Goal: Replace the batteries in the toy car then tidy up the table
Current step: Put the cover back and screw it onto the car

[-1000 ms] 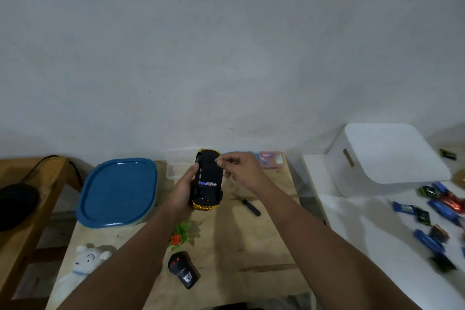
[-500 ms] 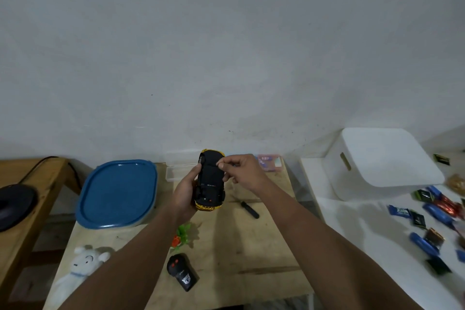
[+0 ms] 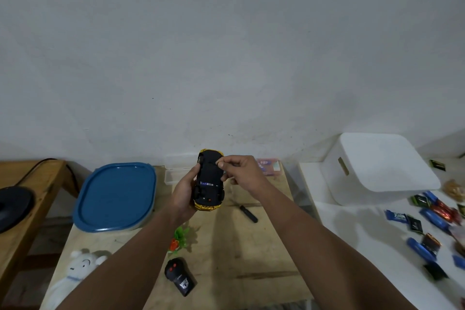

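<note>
The yellow toy car is held upside down above the wooden table, black underside up, a blue label across its middle. My left hand grips the car from its left side. My right hand rests on the car's upper right part, thumb and forefinger pinched together on the underside; whether something small sits between them is hidden. A black screwdriver lies on the table just right of the car. A black remote control lies nearer to me.
A blue-lidded container sits at the left, a clear box and a battery pack at the back. A white plush bear and green toy lie near. A white bin and several wrapped snacks occupy the right table.
The car has been lifted slightly and brought a little toward me in my left hand. My right hand stays pinched on the underside near its far end.
</note>
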Demonstrator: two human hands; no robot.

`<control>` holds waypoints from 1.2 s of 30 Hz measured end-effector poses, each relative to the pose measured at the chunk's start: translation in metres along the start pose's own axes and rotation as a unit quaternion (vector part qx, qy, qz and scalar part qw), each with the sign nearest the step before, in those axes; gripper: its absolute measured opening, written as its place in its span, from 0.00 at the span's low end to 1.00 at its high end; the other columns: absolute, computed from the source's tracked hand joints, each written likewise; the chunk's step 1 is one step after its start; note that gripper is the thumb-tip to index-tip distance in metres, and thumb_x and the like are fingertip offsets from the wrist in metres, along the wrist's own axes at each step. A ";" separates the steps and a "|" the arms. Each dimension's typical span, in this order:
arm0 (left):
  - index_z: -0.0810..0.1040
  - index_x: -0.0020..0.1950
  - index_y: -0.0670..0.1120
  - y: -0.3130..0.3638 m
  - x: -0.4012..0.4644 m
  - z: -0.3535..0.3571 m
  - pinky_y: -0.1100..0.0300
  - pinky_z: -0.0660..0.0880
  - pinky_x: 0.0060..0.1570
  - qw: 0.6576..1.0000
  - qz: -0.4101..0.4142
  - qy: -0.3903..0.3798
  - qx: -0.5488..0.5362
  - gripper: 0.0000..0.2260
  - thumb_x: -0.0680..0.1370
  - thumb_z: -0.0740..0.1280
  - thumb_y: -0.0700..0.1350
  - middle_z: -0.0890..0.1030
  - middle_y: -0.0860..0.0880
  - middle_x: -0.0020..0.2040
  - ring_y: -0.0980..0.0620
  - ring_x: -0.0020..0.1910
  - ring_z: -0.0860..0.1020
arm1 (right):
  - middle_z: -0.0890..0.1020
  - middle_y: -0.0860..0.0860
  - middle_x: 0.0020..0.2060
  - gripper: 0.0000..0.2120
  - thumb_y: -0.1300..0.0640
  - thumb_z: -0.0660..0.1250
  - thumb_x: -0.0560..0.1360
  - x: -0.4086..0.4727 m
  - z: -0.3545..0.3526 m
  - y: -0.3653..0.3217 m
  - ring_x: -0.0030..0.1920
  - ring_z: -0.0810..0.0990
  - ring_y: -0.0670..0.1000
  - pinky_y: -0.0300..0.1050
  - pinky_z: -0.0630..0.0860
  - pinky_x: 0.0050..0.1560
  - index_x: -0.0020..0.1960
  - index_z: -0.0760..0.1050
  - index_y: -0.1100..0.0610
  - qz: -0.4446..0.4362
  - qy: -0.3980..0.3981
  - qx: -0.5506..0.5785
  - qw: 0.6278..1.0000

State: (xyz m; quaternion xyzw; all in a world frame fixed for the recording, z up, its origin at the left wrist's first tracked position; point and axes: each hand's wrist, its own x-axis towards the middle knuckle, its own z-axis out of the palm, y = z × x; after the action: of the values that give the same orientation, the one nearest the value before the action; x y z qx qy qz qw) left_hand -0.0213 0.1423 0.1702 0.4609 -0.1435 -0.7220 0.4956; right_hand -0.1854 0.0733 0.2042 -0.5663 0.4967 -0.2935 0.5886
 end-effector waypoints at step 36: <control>0.80 0.69 0.45 -0.007 -0.001 -0.014 0.48 0.82 0.45 1.000 0.016 0.001 -0.005 0.24 0.83 0.63 0.61 0.83 0.34 0.59 0.38 0.48 0.83 | 0.72 0.41 0.45 0.06 0.53 0.73 0.76 -0.005 0.015 0.000 0.44 0.74 0.39 0.32 0.70 0.46 0.51 0.86 0.50 -0.141 0.045 -0.288 0.946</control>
State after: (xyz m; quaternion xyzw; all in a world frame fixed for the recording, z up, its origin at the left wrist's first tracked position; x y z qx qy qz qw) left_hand -0.0142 0.1498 0.1582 0.4565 -0.1466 -0.7145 0.5095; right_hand -0.1737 0.0837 0.2037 -0.7622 0.5008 -0.2432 0.3304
